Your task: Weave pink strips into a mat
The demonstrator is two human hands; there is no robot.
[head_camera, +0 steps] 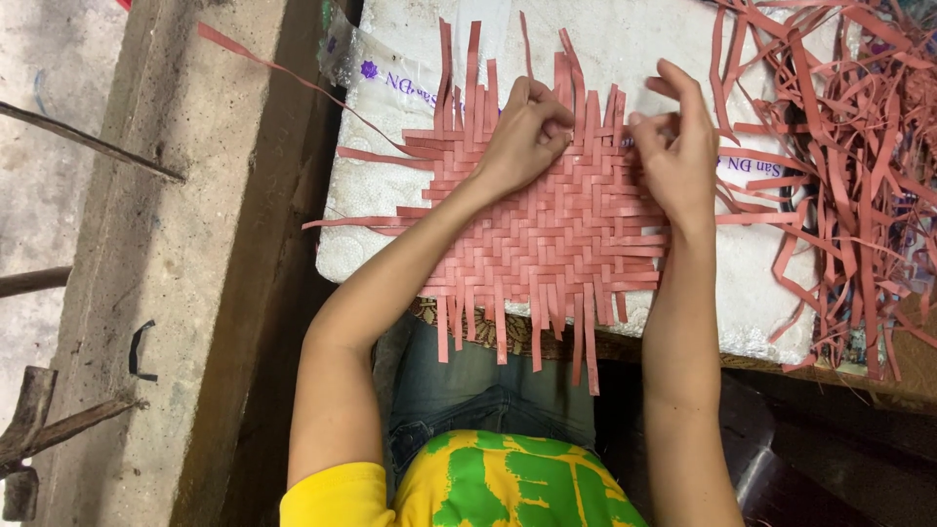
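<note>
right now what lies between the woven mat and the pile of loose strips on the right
In the head view, a bare stretch of the white padded board separates the woven mat from the loose strip pile, crossed only by the mat's own strip ends.

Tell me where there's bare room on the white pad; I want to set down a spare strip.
The white pad is bare left of the woven mat, and along the top edge above both hands. A smaller patch lies right of the mat, near the lower corner. The far right is crowded with loose strips.
</note>
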